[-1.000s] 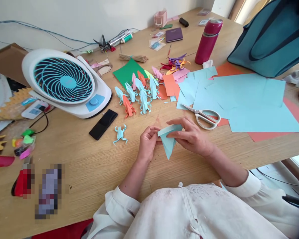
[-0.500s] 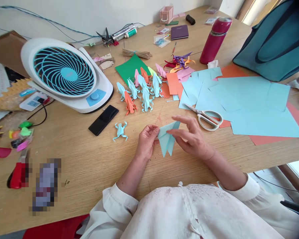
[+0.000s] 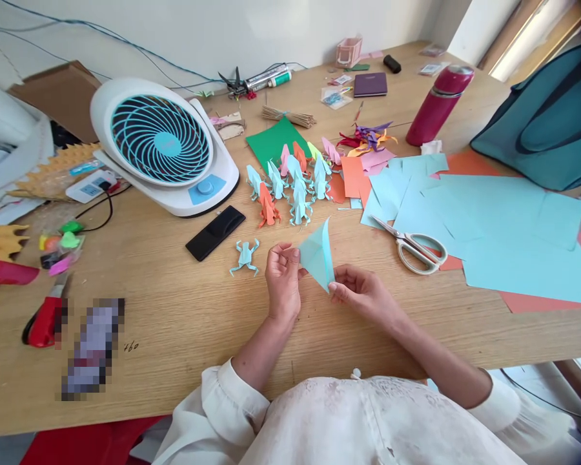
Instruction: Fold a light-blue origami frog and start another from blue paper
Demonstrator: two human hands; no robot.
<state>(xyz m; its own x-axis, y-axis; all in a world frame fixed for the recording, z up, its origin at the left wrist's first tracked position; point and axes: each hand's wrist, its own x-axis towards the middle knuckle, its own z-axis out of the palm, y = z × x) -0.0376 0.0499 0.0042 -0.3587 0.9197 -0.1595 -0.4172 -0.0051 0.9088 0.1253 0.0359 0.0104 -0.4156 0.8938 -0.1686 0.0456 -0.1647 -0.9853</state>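
Observation:
A light blue piece of folded paper [image 3: 318, 256], roughly triangular, is held up above the table between both hands. My left hand [image 3: 283, 278] pinches its left corner between thumb and fingers. The lower right corner is gripped by the thumb and fingers of my right hand [image 3: 361, 292]. Left of my hands lies a small light blue paper frog [image 3: 244, 255] with spread legs. Beyond the folded paper stand several more folded paper frogs [image 3: 299, 199] in blue, orange, pink and yellow-green.
White-handled scissors [image 3: 419, 252] rest right of my hands, against light blue sheets [image 3: 523, 258]. A black phone [image 3: 215, 232] and a white fan [image 3: 213, 184] are to the left. Further back are a red bottle [image 3: 436, 106], a teal bag [image 3: 537, 123] and green paper [image 3: 266, 139].
The folded paper has turned from a two-pointed shape hanging down to a triangle. My right hand has moved from its upper right side to the lower corner. The view has shifted slightly.

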